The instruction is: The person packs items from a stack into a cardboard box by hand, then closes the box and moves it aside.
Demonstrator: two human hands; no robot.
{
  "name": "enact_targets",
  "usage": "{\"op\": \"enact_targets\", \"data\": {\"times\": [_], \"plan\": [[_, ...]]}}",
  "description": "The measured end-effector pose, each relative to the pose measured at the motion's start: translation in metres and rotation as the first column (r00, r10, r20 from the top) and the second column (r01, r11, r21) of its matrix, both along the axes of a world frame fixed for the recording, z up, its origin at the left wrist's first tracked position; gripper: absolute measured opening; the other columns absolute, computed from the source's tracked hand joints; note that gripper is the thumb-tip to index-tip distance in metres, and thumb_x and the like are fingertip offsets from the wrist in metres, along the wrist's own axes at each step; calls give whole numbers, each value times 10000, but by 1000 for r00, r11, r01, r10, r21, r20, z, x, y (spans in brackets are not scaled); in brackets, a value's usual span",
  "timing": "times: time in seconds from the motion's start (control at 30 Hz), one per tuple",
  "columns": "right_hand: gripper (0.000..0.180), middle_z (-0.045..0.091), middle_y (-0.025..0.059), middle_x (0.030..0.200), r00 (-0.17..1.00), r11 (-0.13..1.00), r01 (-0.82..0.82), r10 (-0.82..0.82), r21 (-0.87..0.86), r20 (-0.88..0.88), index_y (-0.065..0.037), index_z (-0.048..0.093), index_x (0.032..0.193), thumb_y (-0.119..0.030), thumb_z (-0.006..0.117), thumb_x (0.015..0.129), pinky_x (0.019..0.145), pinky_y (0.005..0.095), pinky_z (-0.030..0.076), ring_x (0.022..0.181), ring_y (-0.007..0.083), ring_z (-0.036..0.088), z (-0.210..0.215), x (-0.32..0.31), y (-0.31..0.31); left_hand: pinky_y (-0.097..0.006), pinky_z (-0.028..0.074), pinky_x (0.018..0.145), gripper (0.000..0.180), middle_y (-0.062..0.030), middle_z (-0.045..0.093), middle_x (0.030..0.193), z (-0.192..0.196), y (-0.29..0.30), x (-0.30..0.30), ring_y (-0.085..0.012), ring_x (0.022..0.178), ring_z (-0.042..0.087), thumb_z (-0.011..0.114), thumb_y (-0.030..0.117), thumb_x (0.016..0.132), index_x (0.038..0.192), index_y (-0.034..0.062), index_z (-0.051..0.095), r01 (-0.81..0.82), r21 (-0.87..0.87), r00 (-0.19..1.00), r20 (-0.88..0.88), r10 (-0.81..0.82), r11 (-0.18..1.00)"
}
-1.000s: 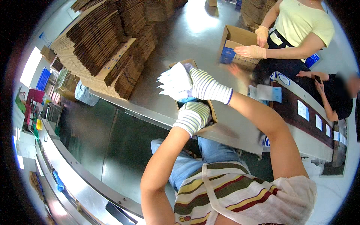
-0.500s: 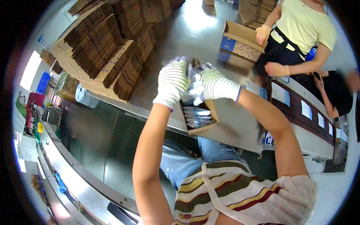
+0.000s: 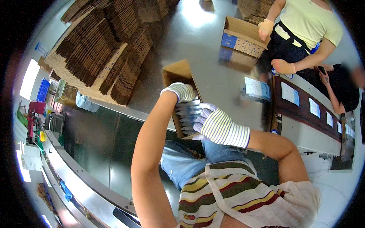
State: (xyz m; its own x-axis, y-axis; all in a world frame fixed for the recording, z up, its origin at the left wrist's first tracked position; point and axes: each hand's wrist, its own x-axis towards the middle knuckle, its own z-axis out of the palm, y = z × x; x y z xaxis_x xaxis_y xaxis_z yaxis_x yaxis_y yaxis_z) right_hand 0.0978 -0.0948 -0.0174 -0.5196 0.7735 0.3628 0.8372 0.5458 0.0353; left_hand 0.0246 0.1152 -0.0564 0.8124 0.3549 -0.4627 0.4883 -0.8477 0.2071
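An open brown cardboard box stands at the table's near edge, its long side pointing away from me. A row of silvery-blue flat packets stands on edge in its near part. My left hand, in a striped white glove, reaches down into the middle of the box beside the packets; its fingers are hidden inside. My right hand, gloved alike, is closed over the box's right wall, fingertips by the packets.
Tall stacks of folded cardboard stand at the left. Across the table, a co-worker's gloved hand touches another open box. Blue-and-white packets lie beside a dark conveyor belt carrying several more. Another person holds a phone.
My hands have come apart from above the box. The left has gone down into it, and the right has moved lower onto its right side. The box has shifted slightly left.
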Motion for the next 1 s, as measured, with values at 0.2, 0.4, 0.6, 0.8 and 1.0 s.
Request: {"op": "enact_targets", "data": {"times": [0.2,0.4,0.6,0.8,1.0], "plan": [[307,620,67,865,999,998,51,-51,-28,11,-116,603,805,-418,580,752,996,449,358,912,259,574,-7,18,-9,-412,469,855,302,-209,638,1017,51,-80,-5,-354,983,604,508,218,812,984,14,648,11,223,1000,2,-11,975],[377,608,46,960,935,998,-69,67,7,-348,-119,602,909,-435,689,722,972,450,377,959,257,557,5,27,-21,-411,363,1004,494,-220,526,1230,41,-96,-18,-348,1157,498,527,301,801,1178,-18,531,-35,276,989,145,-6,960],[301,629,112,920,898,965,246,-263,-94,-352,-65,630,881,-334,690,759,821,397,464,902,283,586,11,132,-24,-428,367,1000,479,-211,536,1221,38,-96,-20,-354,1158,493,556,330,831,1185,7,538,-66,284,982,186,13,957],[284,650,122,961,643,675,344,-676,-653,-360,3,579,1067,17,576,783,762,317,489,871,216,606,-27,329,-27,-442,388,962,478,-189,571,1124,34,-97,-14,-323,1087,537,495,383,850,1118,-8,551,-30,351,981,191,-41,936],[258,656,109,926,854,555,363,-520,-748,29,-30,628,1008,-135,610,773,737,313,498,831,239,617,-56,370,19,-433,403,944,468,-186,582,1103,39,-98,-14,-324,1071,544,497,369,838,1089,-20,563,-48,329,981,192,-17,943]]}}
